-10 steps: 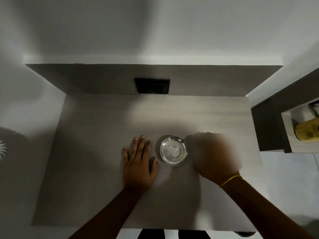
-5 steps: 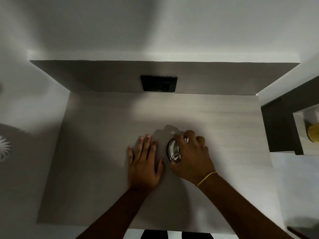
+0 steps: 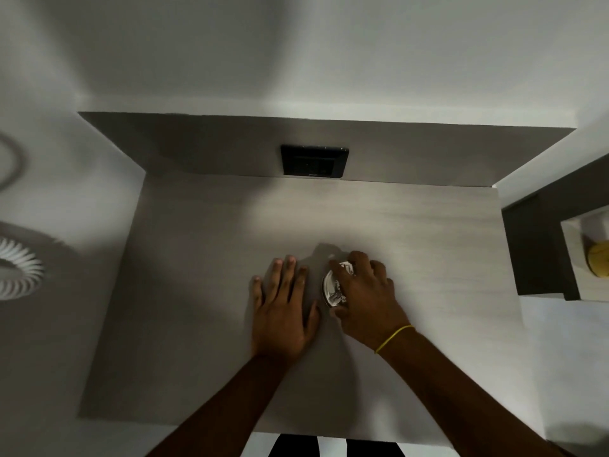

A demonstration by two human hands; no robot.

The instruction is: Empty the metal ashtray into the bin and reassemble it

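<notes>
Fingers of the right hand (image 3: 365, 296) curl around the metal ashtray (image 3: 332, 288) on the table (image 3: 204, 291); the left hand (image 3: 283, 311) lies flat, empty, just beside.

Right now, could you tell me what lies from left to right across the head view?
White fan-like disc → left hand → ashtray → right hand → yellow object.

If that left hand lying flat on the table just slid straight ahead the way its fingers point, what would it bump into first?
Probably nothing on the pale wood-grain table: the left hand points toward the grey back panel, slightly left of the black rectangular wall socket. The shiny round metal ashtray sits off to its right.
</notes>
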